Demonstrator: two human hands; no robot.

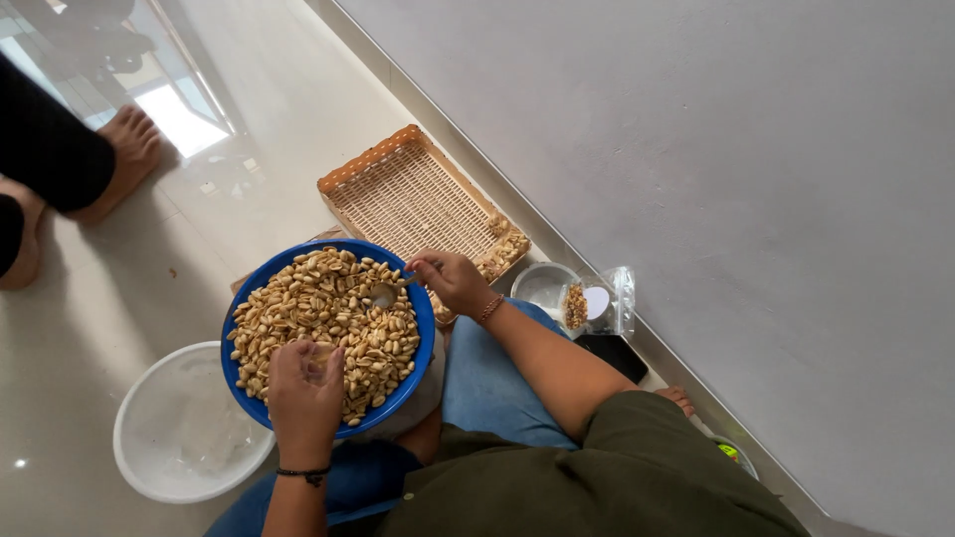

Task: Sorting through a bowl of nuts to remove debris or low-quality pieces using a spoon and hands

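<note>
A blue bowl (423, 316) heaped with peeled peanuts (318, 308) rests on my lap. My left hand (305, 393) lies on the near side of the bowl, fingers curled into the peanuts, apparently pinching one. My right hand (453, 280) is at the bowl's far right rim and grips a metal spoon (386, 292), whose bowl dips into the peanuts. A dark band is on my left wrist and a beaded bracelet on my right.
A woven rectangular tray (408, 194) with some peanuts in its right corner lies beyond the bowl. A white basin (179, 428) sits on the floor at left. A small bowl (542, 283), a clear bag (602, 298) and a dark phone (617, 353) lie by the wall. Another person's bare feet (124, 149) are at upper left.
</note>
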